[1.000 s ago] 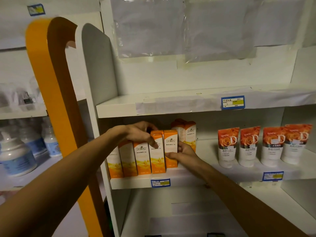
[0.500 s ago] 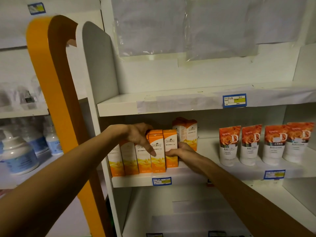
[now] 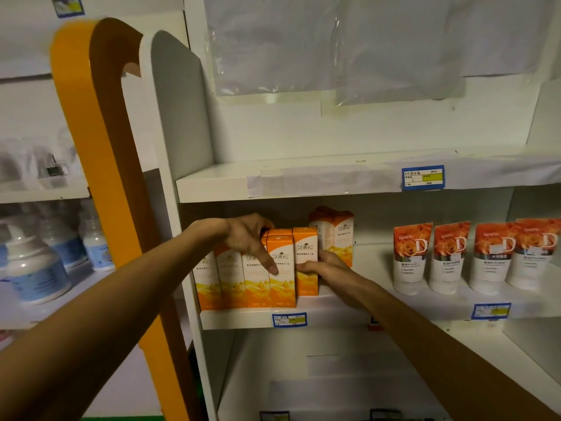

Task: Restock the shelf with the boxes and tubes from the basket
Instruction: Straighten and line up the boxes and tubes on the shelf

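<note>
A row of several orange-and-white boxes (image 3: pixel 280 268) stands upright at the left end of the middle shelf (image 3: pixel 340 314). My left hand (image 3: pixel 246 235) lies over the tops of the boxes, its forefinger pressed on the front of one. My right hand (image 3: pixel 321 265) presses against the right side of the last box (image 3: pixel 305 253) in the row. More orange boxes (image 3: pixel 334 232) stand behind, deeper on the shelf. Several orange-and-white tubes (image 3: pixel 473 256) stand cap-down to the right. The basket is out of view.
An orange curved panel (image 3: pixel 100 165) and a white side wall (image 3: pixel 179 117) bound the shelf on the left. White pump bottles (image 3: pixel 33 265) fill the neighbouring unit. The upper shelf (image 3: pixel 334 180) carries a blue price tag (image 3: pixel 423 177). Plastic sheets hang on the back wall.
Both hands stay on the orange boxes with only slight shifts. The row looks a little tighter and my view has drifted slightly.
</note>
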A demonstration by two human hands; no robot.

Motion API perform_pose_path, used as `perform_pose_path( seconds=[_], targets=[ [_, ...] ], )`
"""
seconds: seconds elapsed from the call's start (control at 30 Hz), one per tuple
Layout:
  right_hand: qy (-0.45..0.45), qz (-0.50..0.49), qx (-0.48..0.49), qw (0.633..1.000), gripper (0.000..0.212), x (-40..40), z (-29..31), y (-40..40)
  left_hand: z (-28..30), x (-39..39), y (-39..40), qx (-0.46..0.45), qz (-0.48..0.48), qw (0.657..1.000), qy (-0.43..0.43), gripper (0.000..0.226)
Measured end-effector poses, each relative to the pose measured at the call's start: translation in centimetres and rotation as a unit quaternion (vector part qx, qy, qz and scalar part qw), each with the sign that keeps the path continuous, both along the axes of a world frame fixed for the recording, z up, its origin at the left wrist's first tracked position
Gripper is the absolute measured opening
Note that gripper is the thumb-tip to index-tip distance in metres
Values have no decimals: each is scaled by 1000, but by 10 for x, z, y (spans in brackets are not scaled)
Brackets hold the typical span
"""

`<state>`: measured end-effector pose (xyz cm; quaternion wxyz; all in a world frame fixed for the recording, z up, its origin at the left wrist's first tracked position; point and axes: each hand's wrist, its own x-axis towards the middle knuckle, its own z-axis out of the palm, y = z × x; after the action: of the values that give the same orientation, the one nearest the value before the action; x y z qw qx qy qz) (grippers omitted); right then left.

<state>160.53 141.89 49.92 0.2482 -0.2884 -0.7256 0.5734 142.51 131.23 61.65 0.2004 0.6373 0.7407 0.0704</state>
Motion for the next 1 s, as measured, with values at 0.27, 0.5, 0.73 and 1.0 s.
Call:
perform_pose_path(
  seconds=[0.27,0.5,0.73,1.0],
  targets=[
    [-2,-29,1,1000,44,-4,0,-4,-6,-3,-1,20,10,1000,-11,66],
    [-17,-38,14,999,50,-3,1,-6,-6,1,3,6,15,1000,10,71],
    [36,-70,-18,997,50,4,14,3,-8,-3,1,20,33,999,-3,70],
    [-13,-36,7,999,47,2,1,-11,-8,1,-1,12,32,999,-3,73]
  ],
)
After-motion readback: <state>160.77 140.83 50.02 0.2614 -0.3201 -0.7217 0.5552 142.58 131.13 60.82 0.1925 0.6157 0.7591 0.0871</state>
